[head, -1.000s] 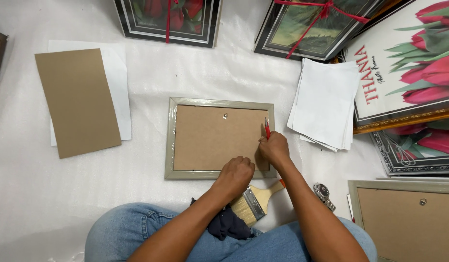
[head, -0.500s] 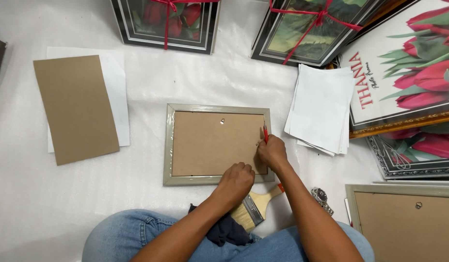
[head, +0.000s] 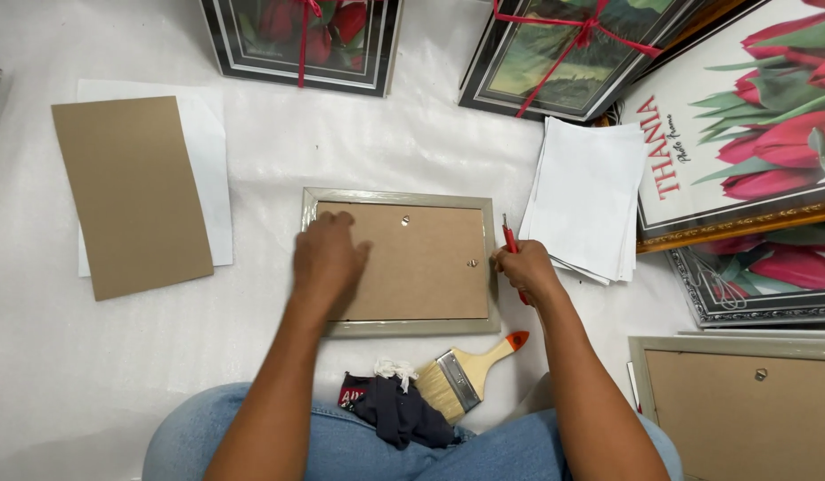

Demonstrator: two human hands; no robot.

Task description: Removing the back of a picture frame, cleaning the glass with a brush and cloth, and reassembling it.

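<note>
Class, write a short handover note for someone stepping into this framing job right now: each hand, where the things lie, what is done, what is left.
Left hand: flat on the brown backing board of the grey picture frame, which lies face down.
Right hand: at the frame's right edge, its grip shut on a red tool.
Paintbrush and dark cloth lie just below the frame; a stack of white sheets lies to its right.
Done: backing board seated in the frame.
Left: probably securing the board along its edges.

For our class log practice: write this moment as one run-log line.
left hand: flat on picture frame back | right hand: holds red tool at frame's right edge | paintbrush, dark cloth: near lap
</note>
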